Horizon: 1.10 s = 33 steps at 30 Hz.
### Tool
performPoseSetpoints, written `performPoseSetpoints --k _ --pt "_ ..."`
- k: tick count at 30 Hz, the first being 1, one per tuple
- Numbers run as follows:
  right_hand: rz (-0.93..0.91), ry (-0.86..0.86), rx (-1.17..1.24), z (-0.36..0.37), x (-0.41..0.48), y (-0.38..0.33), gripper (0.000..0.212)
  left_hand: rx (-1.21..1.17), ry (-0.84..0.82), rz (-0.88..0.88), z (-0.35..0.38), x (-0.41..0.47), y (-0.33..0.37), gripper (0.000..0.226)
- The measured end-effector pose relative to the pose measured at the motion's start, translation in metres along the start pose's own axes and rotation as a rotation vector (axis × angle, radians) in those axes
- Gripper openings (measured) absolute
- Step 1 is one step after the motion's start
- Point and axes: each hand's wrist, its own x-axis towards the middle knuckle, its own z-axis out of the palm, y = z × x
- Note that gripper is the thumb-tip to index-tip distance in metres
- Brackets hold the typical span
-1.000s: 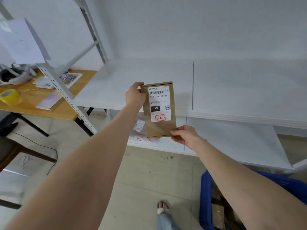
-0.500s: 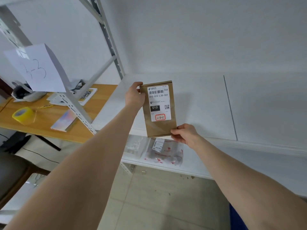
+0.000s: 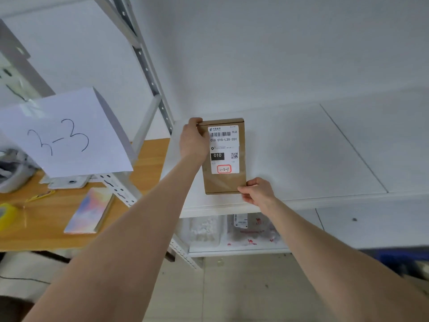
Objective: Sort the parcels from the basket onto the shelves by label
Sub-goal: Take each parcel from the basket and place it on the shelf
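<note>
Shelf check before placing: the wide white metal shelf board [image 3: 301, 159] lies behind the flat brown cardboard parcel [image 3: 224, 182], held upright in front of it.
Left hand [image 3: 193, 141] grips its top left corner and right hand [image 3: 257, 191] pinches the bottom right; I'd read the red-boxed code [image 3: 224, 169] before setting it down flat.

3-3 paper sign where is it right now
In the head view the 3-3 sign is at far left, by the rack post, above the wooden table and left of the held parcel.
</note>
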Motion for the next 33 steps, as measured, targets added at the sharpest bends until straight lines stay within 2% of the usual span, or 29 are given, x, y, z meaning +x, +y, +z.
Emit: performPoseSetpoints --k 5,9,18,23,29,33 --pt "-0.087 0.114 -0.156 0.043 -0.008 0.012 0.026 0.046 0.022 0.073 -0.018 0.003 -0.024 0.039" --pt "-0.154 0.126 -0.352 0.063 -0.009 0.024 0.026 0.055 0.027 0.152 -0.026 -0.011 -0.043 0.040" --pt "-0.241 0.134 -0.699 0.073 -0.009 0.039 0.023 -0.038 0.017 0.083 -0.031 -0.037 -0.077 0.046" --pt "-0.293 0.165 -0.780 0.075 -0.007 0.041 0.022 -0.005 0.030 0.090 -0.035 -0.041 -0.085 0.047" --pt "-0.318 0.199 -0.752 0.081 -0.008 0.049 0.018 0.095 0.052 0.226 -0.028 -0.042 -0.088 0.049" --pt "-0.372 0.179 -0.749 0.079 -0.015 0.055 0.023 0.247 0.062 0.330 -0.031 -0.043 -0.089 0.051"
